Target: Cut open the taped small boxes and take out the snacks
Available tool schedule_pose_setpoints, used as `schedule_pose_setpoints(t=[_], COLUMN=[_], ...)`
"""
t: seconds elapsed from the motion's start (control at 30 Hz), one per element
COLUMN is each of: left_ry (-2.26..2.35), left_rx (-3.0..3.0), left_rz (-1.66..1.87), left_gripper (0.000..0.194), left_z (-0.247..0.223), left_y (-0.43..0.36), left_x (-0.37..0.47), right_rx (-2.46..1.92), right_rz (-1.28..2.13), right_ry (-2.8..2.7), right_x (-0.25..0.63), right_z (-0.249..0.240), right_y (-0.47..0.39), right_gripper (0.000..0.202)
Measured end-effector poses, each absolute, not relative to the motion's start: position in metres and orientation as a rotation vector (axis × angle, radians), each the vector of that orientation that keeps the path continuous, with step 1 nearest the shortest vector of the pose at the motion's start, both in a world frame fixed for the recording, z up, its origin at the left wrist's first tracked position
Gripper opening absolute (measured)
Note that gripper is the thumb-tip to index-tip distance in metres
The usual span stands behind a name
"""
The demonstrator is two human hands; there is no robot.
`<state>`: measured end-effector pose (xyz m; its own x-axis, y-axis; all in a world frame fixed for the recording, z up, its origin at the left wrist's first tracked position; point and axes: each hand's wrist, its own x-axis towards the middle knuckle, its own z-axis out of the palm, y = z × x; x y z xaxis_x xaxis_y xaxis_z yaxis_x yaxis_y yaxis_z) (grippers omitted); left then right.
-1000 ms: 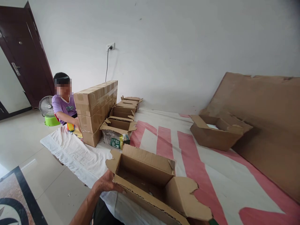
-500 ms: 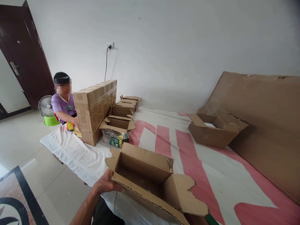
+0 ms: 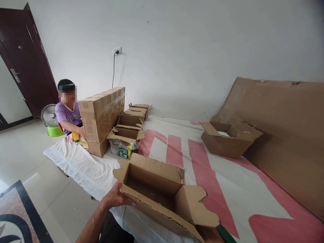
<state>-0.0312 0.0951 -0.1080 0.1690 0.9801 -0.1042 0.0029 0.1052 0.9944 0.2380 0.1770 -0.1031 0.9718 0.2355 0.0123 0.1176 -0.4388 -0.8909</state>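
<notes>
An open brown cardboard box point(image 3: 152, 189) lies across the near edge of the cloth-covered table, its flaps spread and nothing visible inside. My left hand point(image 3: 117, 197) grips its left end, with the fingers at the near lower side. At the bottom edge of the view, part of my right hand point(image 3: 209, 234) shows below the box's right flap, beside a dark green strip point(image 3: 225, 234); its fingers are hidden. Just beyond the box stands another open carton point(image 3: 126, 134) with a clear plastic bag with green print point(image 3: 124, 150) at its front.
Taped cartons point(image 3: 97, 118) are stacked at the left, with a row of open boxes point(image 3: 131, 118) beside them. Behind the stack, a person in purple point(image 3: 67, 114) reaches to the table. Another open box point(image 3: 226, 143) stands right, near a large cardboard sheet point(image 3: 286, 135).
The view has shifted slightly, so the right-hand box and the cardboard sheet appear a little further left. My left hand keeps its hold on the near box.
</notes>
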Motion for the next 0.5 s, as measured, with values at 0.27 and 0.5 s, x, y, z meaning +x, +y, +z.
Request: schedule_pose_setpoints(t=[0.27,0.5], left_ry=[1.076,1.081], left_rx=[1.159,1.2], left_rz=[1.049,1.037], left_gripper=[0.119,0.112], left_z=[-0.119,-0.121], left_y=[0.096,0.099], left_x=[-0.031,-0.031], right_rx=[-2.041,-2.064], right_rz=[0.065,0.209], right_ry=[0.296,-0.205], right_x=[0.216,0.246], right_z=[-0.086,-0.105], right_y=[0.205,0.193], right_gripper=[0.017,0.016])
